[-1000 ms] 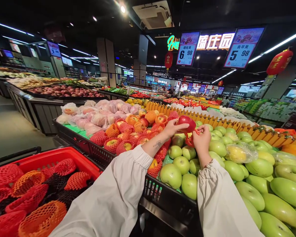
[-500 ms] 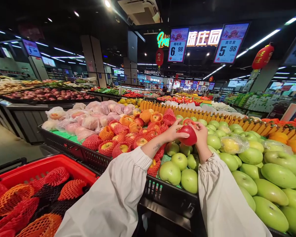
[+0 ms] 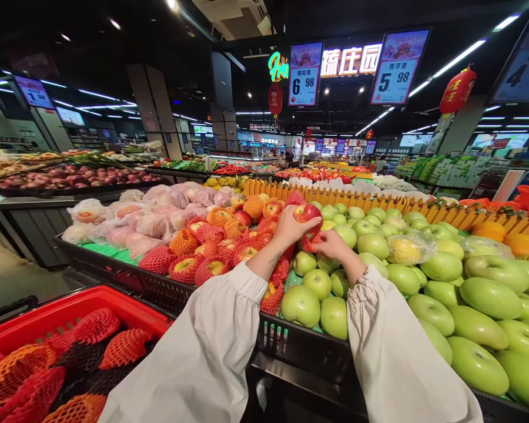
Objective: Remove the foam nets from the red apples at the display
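Note:
My left hand (image 3: 293, 225) is closed around a red apple (image 3: 310, 212), its thumb lying across the front of the fruit. Just below the apple hangs a red foam net (image 3: 309, 242), and my right hand (image 3: 333, 244) pinches its edge. Whether the net still wraps the apple's underside is hard to see behind the fingers. Beneath both hands are green apples (image 3: 319, 284) in a black crate. To the left, red apples (image 3: 247, 253) lie in red and orange foam nets.
A red basket (image 3: 132, 306) holding loose foam nets (image 3: 97, 325) stands at lower left. Plastic-wrapped fruit (image 3: 144, 220) fills the crate's far left. Behind the apples runs a low yellow picket fence (image 3: 381, 202). A bagged yellow fruit (image 3: 408, 249) rests among the green apples.
The apple has turned and tilted up in my left hand. My right hand has moved from the apple's side to below it, drawing the red net downward. The view has shifted slightly.

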`<state>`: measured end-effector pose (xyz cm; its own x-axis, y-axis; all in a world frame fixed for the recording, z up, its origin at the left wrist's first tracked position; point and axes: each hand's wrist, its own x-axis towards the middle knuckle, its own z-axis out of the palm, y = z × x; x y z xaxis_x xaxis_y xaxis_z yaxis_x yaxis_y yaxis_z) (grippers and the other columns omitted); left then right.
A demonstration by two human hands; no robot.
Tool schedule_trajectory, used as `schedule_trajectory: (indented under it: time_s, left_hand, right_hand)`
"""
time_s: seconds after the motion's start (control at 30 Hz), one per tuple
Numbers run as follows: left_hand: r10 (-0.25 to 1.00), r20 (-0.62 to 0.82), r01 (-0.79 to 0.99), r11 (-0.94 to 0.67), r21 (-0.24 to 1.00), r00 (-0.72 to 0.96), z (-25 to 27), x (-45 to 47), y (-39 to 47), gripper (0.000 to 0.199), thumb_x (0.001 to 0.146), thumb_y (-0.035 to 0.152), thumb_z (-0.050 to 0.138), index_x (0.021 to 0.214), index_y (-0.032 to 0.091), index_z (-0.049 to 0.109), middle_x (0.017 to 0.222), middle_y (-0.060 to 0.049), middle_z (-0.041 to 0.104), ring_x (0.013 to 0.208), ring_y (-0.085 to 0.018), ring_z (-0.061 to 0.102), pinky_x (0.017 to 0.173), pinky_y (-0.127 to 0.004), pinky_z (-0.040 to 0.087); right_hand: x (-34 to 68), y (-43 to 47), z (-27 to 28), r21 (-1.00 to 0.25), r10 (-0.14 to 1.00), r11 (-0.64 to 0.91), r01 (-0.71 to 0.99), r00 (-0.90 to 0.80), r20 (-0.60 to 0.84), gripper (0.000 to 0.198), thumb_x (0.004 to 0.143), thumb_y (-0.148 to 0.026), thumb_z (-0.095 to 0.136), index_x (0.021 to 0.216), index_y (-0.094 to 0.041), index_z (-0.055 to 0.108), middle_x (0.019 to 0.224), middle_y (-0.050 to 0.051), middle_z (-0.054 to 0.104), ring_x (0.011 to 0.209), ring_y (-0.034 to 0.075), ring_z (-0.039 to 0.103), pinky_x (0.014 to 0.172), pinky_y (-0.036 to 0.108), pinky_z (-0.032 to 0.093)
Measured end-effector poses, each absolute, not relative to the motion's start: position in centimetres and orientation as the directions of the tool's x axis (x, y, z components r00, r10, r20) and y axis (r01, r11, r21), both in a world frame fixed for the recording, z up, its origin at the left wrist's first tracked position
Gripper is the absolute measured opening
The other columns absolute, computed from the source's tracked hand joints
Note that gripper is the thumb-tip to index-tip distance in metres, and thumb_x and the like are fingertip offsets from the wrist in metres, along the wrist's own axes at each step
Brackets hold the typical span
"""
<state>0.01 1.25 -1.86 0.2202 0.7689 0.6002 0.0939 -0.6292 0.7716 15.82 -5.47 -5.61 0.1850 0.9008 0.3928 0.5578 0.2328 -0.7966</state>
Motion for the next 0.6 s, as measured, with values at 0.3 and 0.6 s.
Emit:
schedule_trajectory:
  time_s: [0.3,0.6]
  left_hand:
    - [0.768,0.586,0.127,-0.628,0.768,0.257,-2.5,0.0,1.8,0.064,0.058,0.039,0.1,0.109,0.018,0.068,0.121,-0.011,0.063,0.116,-0.028,0.061,0.108,-0.038,0.045]
    - [0.805,0.486,0.048,-0.531,0.846,0.34,-3.0,0.5,1.8,0.053,0.055,0.039,0.1,0.095,0.017,0.072,0.104,-0.008,0.074,0.106,-0.028,0.068,0.104,-0.042,0.051]
  right_hand:
    - [15.9,-5.8,-4.2,-0.817,0.713,0.319,0.48,0.447,0.541,0.033,0.072,-0.056,0.068,0.068,-0.026,0.054,0.057,-0.002,0.055,0.055,0.016,0.048,0.054,0.03,0.036]
    - [15.4,-6.5,-3.3,-0.692,0.585,0.474,0.544,0.393,0.709,0.039,0.07,-0.058,0.075,0.073,-0.024,0.056,0.08,0.001,0.062,0.078,0.019,0.055,0.069,0.032,0.047]
